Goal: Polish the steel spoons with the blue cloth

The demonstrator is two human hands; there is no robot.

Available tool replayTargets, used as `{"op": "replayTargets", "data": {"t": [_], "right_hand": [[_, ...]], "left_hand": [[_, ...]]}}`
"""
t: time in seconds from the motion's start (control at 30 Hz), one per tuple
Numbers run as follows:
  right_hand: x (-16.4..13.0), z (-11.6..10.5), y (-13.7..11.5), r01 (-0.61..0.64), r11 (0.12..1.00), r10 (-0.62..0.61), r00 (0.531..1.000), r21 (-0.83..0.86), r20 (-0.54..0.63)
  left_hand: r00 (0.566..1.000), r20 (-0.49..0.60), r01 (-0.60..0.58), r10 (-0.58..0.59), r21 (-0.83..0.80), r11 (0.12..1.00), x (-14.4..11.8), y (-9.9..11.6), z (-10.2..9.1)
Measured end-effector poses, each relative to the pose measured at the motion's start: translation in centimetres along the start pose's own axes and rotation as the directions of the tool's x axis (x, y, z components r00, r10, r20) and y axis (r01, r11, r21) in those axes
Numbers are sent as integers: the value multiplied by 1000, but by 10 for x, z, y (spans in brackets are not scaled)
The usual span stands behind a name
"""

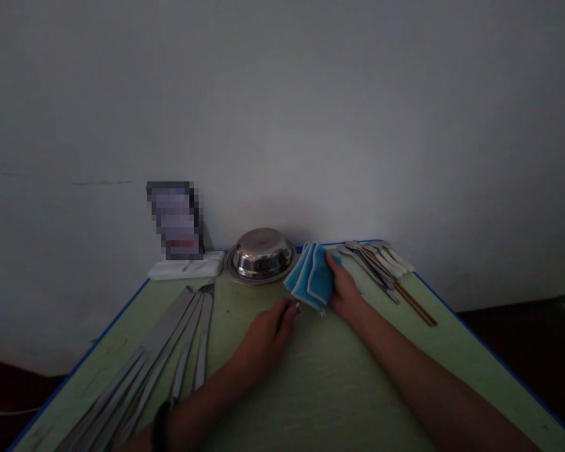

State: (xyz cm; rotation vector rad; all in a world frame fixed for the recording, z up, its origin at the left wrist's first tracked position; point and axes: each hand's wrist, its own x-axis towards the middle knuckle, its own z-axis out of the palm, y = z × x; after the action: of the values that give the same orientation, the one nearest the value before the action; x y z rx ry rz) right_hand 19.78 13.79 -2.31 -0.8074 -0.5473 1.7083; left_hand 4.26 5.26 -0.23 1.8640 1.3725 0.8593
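A blue cloth [311, 276] with pale edges hangs in folds from my right hand [341, 282], whose thumb and fingers are closed on it above the table. Just below and left of the cloth, my left hand [273, 329] is closed in a pinch. A small shiny bit shows at its fingertips, too dark and small to name. Behind the cloth, an upturned steel bowl [262, 251] rests on a steel plate [233, 274].
Long-handled metal utensils [160, 339] lie fanned out on the left, partly under my left forearm. Wooden chopsticks [417, 304], metal cutlery [374, 273] and white-handled spoons [395, 260] lie right. A blurred-out upright screen [176, 220] stands on a white pad [188, 267] against the wall.
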Motion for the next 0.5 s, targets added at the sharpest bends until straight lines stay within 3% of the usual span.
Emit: {"op": "replayTargets", "data": {"t": [0.17, 0.5], "right_hand": [[5, -5, -2, 64, 998, -63, 995, 16, -73], [-6, -1, -1, 40, 993, -37, 999, -110, 24]], "left_hand": [[999, 46, -11, 9, 43, 999, -4, 2, 2], [999, 37, -4, 4, -4, 1000, -2, 1, 0]]}}
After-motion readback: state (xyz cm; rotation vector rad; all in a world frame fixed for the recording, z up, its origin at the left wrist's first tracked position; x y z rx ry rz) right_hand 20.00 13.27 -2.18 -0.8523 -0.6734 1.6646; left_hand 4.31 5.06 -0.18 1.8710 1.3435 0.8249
